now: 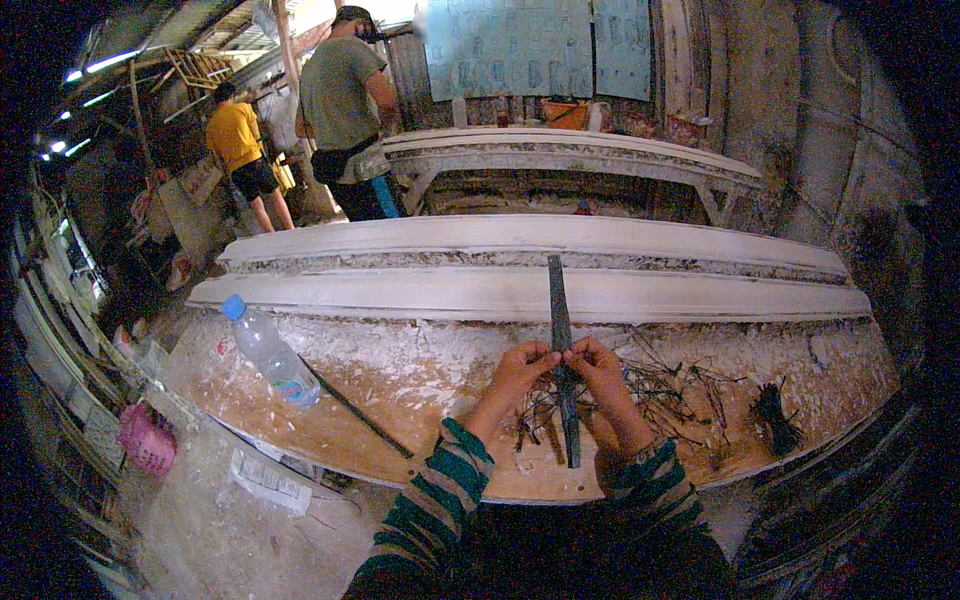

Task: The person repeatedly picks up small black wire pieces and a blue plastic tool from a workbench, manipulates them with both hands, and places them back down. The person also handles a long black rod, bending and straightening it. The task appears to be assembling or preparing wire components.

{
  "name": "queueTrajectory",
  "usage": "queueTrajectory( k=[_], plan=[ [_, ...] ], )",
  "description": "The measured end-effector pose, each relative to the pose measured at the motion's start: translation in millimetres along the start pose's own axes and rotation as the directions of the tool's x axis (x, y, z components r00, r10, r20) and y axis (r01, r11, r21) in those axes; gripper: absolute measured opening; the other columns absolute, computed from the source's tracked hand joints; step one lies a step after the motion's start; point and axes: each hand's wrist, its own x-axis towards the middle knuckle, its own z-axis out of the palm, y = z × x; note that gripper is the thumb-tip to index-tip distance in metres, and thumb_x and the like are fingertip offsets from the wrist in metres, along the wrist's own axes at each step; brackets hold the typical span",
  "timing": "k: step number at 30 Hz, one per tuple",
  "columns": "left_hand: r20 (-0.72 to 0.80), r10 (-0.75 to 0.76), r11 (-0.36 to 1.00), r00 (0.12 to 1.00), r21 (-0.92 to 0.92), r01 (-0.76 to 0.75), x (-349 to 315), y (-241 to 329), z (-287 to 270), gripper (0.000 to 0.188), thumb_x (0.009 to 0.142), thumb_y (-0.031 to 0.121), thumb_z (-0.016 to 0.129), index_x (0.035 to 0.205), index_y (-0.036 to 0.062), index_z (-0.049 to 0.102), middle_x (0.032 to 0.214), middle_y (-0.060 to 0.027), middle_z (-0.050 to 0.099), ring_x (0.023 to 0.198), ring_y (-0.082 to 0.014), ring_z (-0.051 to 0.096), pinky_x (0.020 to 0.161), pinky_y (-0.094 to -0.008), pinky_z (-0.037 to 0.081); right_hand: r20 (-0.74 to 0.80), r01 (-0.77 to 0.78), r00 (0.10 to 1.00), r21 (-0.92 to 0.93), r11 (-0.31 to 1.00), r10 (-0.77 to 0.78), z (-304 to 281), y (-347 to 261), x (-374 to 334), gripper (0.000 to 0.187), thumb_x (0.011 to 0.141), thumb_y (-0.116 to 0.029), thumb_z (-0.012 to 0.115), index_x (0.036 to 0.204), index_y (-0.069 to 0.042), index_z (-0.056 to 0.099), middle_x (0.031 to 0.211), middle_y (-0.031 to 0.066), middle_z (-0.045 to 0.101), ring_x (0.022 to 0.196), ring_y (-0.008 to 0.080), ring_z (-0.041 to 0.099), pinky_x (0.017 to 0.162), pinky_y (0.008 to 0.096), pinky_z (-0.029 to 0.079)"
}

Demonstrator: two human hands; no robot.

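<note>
Both hands pinch a long, flat, dark grey-green strip (562,310) near its middle, over the worktable. My left hand (522,372) grips it from the left and my right hand (597,368) from the right, thumbs and fingertips close together. The strip's far end overlaps the nearer white moulding in view, and its near end points toward me. Beneath and beside my hands lie tangled thin dark wires or twigs (680,395); I cannot tell which. Farther right rests a dark bundle (776,418) of similar thin strands.
Two long white mouldings (540,293) span the table's far side. A clear bottle (268,350) with a blue cap lies at left, beside a thin dark rod (360,414). Beyond are another long bench (570,150) and two people (342,95). A pink basket (147,440) sits lower left.
</note>
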Motion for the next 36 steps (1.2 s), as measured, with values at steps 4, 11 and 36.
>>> queueTrajectory(
  k=[4,11,36],
  plan=[
    [-0.004,-0.006,0.999,1.0,-0.053,0.006,-0.7,1.0,0.8,0.017,0.078,0.021,0.062,0.079,0.0054,0.055,0.069,-0.0002,0.056,0.059,-0.0082,0.051,0.052,-0.0223,0.044,-0.017,-0.029,0.999,0.071,0.997,0.031,1.3,-3.6,-3.6,0.01,0.079,-0.014,0.06,0.076,-0.009,0.053,0.068,-0.0034,0.053,0.062,0.0051,0.047,0.057,0.0204,0.038],
    [-0.04,-0.011,0.998,0.999,-0.059,0.009,-0.1,0.9,1.4,0.014,0.078,0.018,0.061,0.078,0.005,0.055,0.067,-0.0011,0.053,0.056,-0.0095,0.051,0.049,-0.0229,0.045,-0.048,-0.034,0.998,-0.067,0.997,0.031,-0.3,-8.0,-4.7,0.01,0.078,-0.015,0.061,0.073,-0.009,0.053,0.067,-0.0029,0.053,0.062,0.0067,0.046,0.057,0.021,0.037],
    [-0.02,0.079,0.99,0.997,0.121,-0.076,-3.3,7.8,2.9,0.021,0.079,0.026,0.06,0.081,0.0057,0.054,0.068,-0.001,0.054,0.058,-0.0097,0.052,0.047,-0.0223,0.047,-0.026,-0.097,0.995,-0.057,0.994,0.096,2.0,-7.6,-6.7,0.015,0.076,-0.009,0.061,0.067,-0.01,0.048,0.063,-0.0023,0.051,0.057,0.0061,0.045,0.052,0.0206,0.034]
  ],
)
